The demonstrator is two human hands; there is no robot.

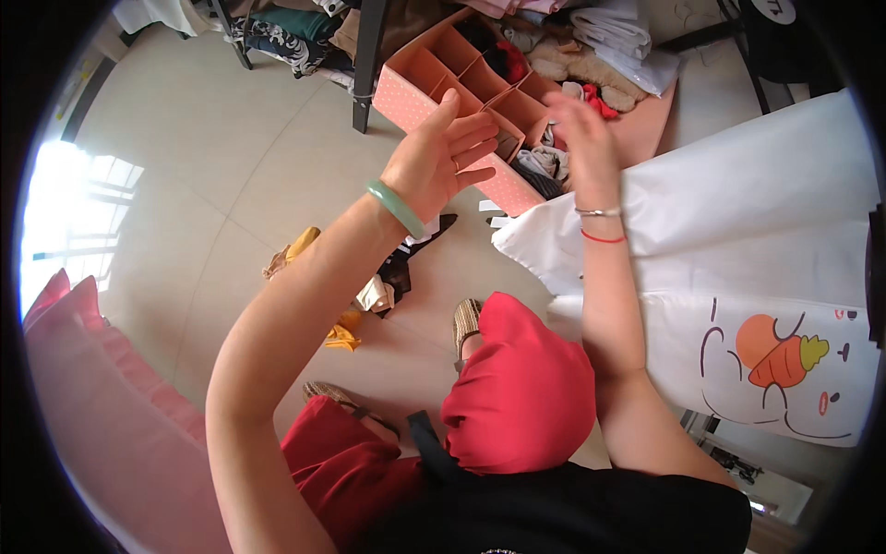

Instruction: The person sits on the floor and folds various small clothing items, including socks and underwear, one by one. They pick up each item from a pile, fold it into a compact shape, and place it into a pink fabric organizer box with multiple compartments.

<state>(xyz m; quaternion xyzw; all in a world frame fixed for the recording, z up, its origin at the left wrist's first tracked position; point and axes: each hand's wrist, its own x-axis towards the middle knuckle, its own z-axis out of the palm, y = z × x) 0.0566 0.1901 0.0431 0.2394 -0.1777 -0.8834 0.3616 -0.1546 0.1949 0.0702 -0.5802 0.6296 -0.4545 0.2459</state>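
A pink polka-dot storage box [407,103] with divided compartments stands on the floor ahead of me. My left hand [443,152] is held over its near side, palm turned up and fingers spread, with nothing in it. Over the right part of the box is my right hand [583,138], its fingers stretched out and slightly blurred; I see nothing held. Small rolled grey and white garments [544,164] fill compartments at the near right end. A dark and red garment [503,60] lies in the far part, while several compartments between are bare.
Several small garments, yellow [345,332], cream [376,295] and black [399,273], lie on the tiled floor. A white cloth with a carrot drawing [780,360] hangs at right, pink ruffled fabric [120,425] at left. A dark rack leg [369,69] stands beside the box.
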